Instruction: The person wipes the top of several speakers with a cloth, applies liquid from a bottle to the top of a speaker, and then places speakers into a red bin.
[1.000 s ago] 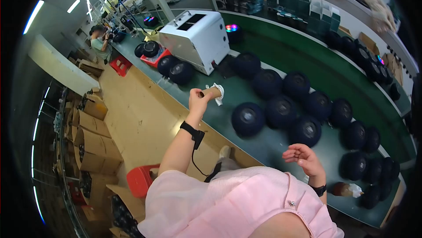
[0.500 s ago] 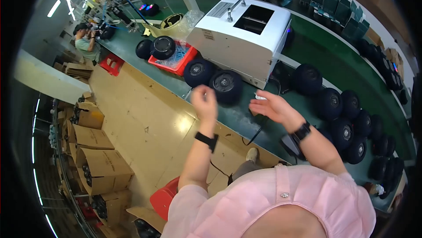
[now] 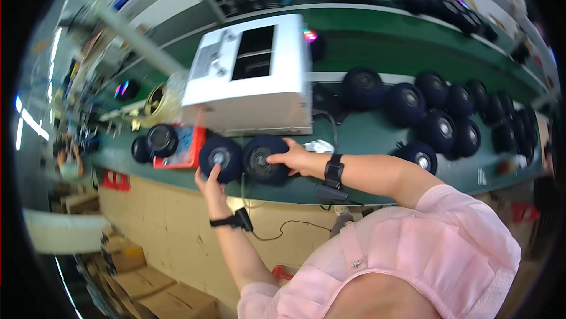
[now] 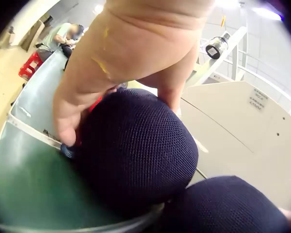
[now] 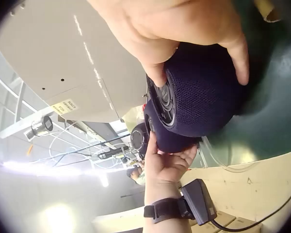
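Head view. 2 dark round units, the left unit (image 3: 224, 149) and the right unit (image 3: 257, 164), sit side by side on the green bench (image 3: 471, 172), in front of the white box (image 3: 253, 106). A red tray (image 3: 199, 144) lies beside the left unit. The left hand (image 3: 214, 192) grips the left unit, thumb on its face; the right hand (image 3: 299, 159) grips the right unit likewise.

Left wrist view. The left hand straddles the mesh, digits parted to the unit's width and bent against it, a spread that suits the round body. Its hidden fingertips probably touch the mesh too.

Right wrist view. The right hand's thumb presses the hard face while a finger lies along the mesh; contact on 2 sides steadies a form apt to roll.
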{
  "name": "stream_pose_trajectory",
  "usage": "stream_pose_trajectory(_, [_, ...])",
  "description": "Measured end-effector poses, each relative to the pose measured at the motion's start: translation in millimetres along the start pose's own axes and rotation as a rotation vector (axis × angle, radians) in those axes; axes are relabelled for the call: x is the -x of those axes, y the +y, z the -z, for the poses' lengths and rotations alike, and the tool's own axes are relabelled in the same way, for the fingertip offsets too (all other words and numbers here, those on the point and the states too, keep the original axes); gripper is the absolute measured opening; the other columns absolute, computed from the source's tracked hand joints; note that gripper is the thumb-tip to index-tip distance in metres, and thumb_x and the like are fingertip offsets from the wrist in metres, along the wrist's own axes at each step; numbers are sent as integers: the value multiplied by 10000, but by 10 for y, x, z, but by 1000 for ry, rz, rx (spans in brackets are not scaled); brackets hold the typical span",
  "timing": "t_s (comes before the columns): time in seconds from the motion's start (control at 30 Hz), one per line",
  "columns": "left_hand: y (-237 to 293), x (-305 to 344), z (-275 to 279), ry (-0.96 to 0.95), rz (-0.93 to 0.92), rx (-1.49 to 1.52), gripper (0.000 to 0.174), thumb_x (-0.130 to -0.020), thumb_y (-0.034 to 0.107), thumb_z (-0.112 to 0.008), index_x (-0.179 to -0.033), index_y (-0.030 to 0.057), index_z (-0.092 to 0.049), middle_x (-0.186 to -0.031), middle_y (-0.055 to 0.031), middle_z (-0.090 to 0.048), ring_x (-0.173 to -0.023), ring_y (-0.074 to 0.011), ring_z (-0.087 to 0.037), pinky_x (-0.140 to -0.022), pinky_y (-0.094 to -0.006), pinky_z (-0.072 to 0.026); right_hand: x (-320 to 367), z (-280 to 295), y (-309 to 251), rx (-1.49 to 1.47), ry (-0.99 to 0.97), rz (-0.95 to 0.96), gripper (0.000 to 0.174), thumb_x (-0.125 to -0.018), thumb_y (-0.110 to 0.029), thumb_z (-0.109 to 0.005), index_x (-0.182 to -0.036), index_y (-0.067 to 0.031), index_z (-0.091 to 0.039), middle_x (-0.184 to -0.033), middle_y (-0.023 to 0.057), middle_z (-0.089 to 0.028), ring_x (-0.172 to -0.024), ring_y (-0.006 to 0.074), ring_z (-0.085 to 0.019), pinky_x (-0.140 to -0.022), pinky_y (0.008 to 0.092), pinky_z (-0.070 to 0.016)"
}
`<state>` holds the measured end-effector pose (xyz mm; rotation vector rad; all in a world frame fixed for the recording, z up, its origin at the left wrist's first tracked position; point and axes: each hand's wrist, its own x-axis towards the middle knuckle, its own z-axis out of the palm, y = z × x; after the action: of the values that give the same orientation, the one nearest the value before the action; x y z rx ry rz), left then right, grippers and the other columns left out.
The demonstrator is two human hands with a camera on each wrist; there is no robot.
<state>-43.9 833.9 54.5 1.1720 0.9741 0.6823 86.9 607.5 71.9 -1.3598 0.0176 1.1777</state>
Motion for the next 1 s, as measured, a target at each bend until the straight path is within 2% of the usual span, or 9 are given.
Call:
stream_pose_trajectory(0.1, [256, 490, -28, 3, -46, -131, 743, -726, 184, -732, -1322, 146, -288, -1199, -147, -492, -1000, -289, -563, -667, -419, -510, 218, 228, 132, -43, -51, 29, 815, -693, -315, -751, -1343, -108, -306, -1244, 143, -481, -1063, 313, -532, -707, 478, -508])
stream_pose_trajectory(0.2, [442, 964, -206, -194, -90, -28, 666, -775, 321, -669, -1313, 149, -316, -1224, -100, -492, -1048, -282, -538, -784, -438, -447, 945, 574, -40, -127, -189, 77, 796, -741, -333, -714, -1364, -97, -278, -1221, 116, -508, -1027, 245, -562, -726, 388, -526])
stream_pose_trajectory(0.27, [539, 1335, -383, -334, -99, 64, 578, -826, 372, -595, -1302, 146, -358, -1246, -92, -487, -1116, -261, -495, -881, -465, -398, 1355, 899, -50, -190, -191, 150, 760, -752, -303, -698, -1348, -71, -288, -1172, 126, -541, -1012, 239, -575, -677, 407, -533])
stream_pose_trajectory(0.37, [565, 1840, -720, -580, 61, 225, 542, -861, 383, -530, -1317, 121, -397, -1296, -96, -472, -1152, -274, -481, -923, -507, -396, 2198, 1571, -108, -241, -204, 335, 723, -777, -265, -682, -1342, -49, -287, -1159, 116, -547, -1010, 220, -581, -700, 372, -549])
stream_pose_trajectory(0.47, [454, 2497, -1231, -772, 232, 256, 546, -877, 324, -511, -1333, 60, -369, -1309, -108, -460, -1180, -268, -460, -970, -444, -386, 3156, 2295, 126, -377, -26, 534, 558, -822, -228, -627, -1283, -41, -374, -1149, 93, -555, -982, 191, -597, -714, 360, -552])
stream_pose_trajectory(0.6, [152, 3526, -2133, -1148, 721, 214, 473, -872, 260, -518, -1279, 38, -424, -1275, -116, -488, -1171, -282, -465, -1013, -458, -340, 4210, 3263, 764, -581, 390, 657, 478, -843, -312, -585, -1230, -67, -447, -1108, 84, -583, -1006, 239, -589, -830, 428, -502])
stream_pose_trajectory(0.73, [-455, 4438, -2917, -1458, 921, -290, 484, -859, 422, -508, -1229, 109, -491, -1246, -81, -517, -1113, -269, -500, -870, -514, -414, 4468, 4428, 1371, -715, 773, 695, 531, -838, -322, -600, -1265, -97, -381, -1206, 100, -516, -1100, 296, -522, -905, 514, -427])
stream_pose_trajectory(0.83, [-988, 4988, -3392, -1392, 895, -491, 477, -832, 355, -586, -1218, 128, -423, -1181, -95, -522, -1088, -279, -500, -846, -557, -410, 4337, 5132, 1532, -882, 1036, 593, 634, -789, -293, -673, -1295, -125, -331, -1268, 125, -455, -1162, 336, -455, -932, 604, -348])
stream_pose_trajectory(1.0, [-1676, 5538, -4043, -1214, 774, -575, 556, -798, 318, -641, -1240, 113, -375, -1181, -135, -502, -1044, -291, -527, -805, -554, -442, 4132, 5639, 1640, -993, 1033, 455, 595, -807, -304, -653, -1302, -133, -370, -1298, 96, -449, -1170, 305, -454, -933, 575, -372])
